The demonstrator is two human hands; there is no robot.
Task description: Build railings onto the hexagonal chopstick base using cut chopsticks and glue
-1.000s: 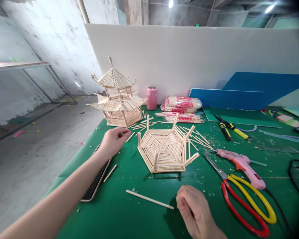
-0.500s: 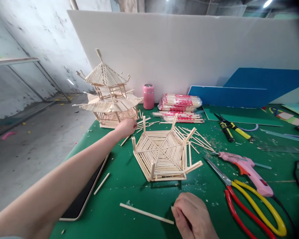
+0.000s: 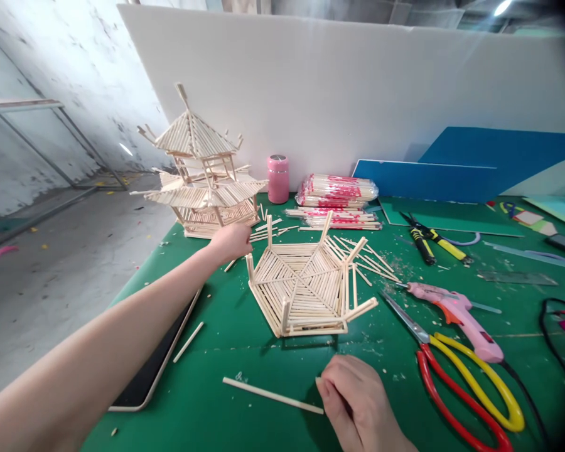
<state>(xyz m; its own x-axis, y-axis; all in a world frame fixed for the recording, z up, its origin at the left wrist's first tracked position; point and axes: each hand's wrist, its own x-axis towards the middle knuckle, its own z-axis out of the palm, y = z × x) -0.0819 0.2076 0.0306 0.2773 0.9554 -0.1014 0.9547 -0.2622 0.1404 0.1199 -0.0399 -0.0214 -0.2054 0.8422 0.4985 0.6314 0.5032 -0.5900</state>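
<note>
My left hand (image 3: pixel 231 242) reaches out with curled fingers beside loose cut sticks (image 3: pixel 267 231), in front of a small wooden stick pagoda (image 3: pixel 202 188). Its fingertips are turned away, so what they hold, if anything, is hidden. My right hand (image 3: pixel 360 398) rests closed on the table, thumb against the bent fingers, and nothing shows in it. One end of a thin wooden stick (image 3: pixel 273 395) lies close by that hand. Between and beyond my hands sits a hexagonal stick base (image 3: pixel 306 282) with short posts at its corners.
Scissors (image 3: pixel 426 336) and a pink glue gun (image 3: pixel 456 307) lie to the right, pliers (image 3: pixel 428 242) behind them. Wrapped stick bundles (image 3: pixel 336 191) and a pink flask (image 3: pixel 278 179) stand at the back. A dark-screened tablet (image 3: pixel 155 364) lies under my left forearm.
The whole view has shifted slightly. My left hand stays by the sticks near the pagoda, moved only a little. My right hand remains closed in the same place.
</note>
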